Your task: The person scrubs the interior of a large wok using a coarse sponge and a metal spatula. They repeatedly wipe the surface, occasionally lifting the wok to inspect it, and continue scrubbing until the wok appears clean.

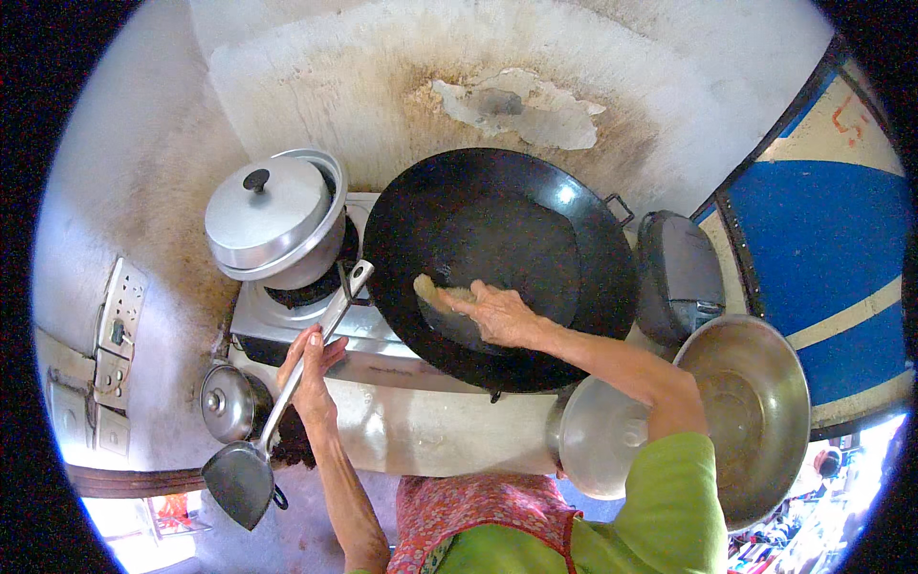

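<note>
A large black wok [495, 186] with liquid in its bottom stands over the right side of a steel gas stove [272, 323]. Down inside it, my right hand [502, 313] grips a pale tan scrubber [428, 293], pressed near the wok's front left side; my fingers partly cover it. To the left of the wok, my left hand [313, 366] holds a metal wok spatula [240, 479] by its long handle. The spatula's blade points down toward me, and the handle's holed end reaches up close to the wok's rim.
A lidded aluminium pot [269, 208] sits on the left burner. A small lidded steel pot [228, 403] stands at the counter's left. Right of the wok are a dark grey appliance [681, 265], a large metal basin [753, 387] and a translucent lid [599, 438]. Wall sockets [118, 323] are at left.
</note>
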### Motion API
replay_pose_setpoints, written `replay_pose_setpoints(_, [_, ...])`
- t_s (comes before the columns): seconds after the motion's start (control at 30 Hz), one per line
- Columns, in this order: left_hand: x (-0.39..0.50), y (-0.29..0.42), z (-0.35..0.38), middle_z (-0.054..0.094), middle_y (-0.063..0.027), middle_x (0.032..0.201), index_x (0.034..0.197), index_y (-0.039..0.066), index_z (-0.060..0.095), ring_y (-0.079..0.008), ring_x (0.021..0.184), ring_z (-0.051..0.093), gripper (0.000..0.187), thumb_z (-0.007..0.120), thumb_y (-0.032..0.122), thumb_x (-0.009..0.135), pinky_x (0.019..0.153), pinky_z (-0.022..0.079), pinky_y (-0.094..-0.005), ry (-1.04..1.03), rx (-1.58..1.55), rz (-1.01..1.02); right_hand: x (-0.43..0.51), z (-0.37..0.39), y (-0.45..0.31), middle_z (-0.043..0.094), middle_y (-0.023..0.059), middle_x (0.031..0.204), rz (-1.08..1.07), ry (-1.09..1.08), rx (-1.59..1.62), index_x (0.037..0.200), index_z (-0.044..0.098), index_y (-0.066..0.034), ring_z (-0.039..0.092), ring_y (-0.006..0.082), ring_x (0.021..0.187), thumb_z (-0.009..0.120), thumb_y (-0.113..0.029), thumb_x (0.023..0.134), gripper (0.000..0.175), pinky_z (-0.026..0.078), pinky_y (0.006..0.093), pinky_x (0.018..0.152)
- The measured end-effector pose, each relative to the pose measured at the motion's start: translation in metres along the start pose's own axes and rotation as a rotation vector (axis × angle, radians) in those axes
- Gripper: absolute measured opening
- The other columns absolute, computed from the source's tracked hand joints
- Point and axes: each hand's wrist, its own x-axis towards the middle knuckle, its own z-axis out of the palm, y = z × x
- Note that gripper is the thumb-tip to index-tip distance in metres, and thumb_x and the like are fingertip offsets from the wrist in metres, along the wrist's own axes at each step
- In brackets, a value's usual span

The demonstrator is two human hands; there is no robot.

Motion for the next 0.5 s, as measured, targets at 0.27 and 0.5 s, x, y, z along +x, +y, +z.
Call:
replay_pose_setpoints(0.27, [0.003,0.003,-0.004,0.066,-0.0133,0.094,0.11,-0.006,0.064,-0.0274,0.075,0.071,0.033,0.066,0.019,0.089,0.065,0.058,-0.0328,-0.033,0.002,-0.036,0.007,-0.022,-0.007,0.06,0.0236,0.106,0.048,-0.243,0.297,0.141,0.042,-0.0204,0.06,0.0404,0.098,0.051,-0.008,0.084,0.059,0.049,0.0471,0.083])
replay_pose_setpoints(0.5, [0.002,0.002,-0.002,0.066,-0.0136,0.097,0.112,-0.006,0.063,-0.0261,0.076,0.07,0.035,0.066,0.02,0.09,0.067,0.057,-0.0324,-0.032,0.02,-0.033,0.094,-0.014,-0.057,0.063,0.0304,0.101,0.497,0.079,0.556,0.114,0.057,0.0038,0.061,0.0431,0.1,0.053,-0.021,0.086,0.037,0.047,0.0485,0.087])
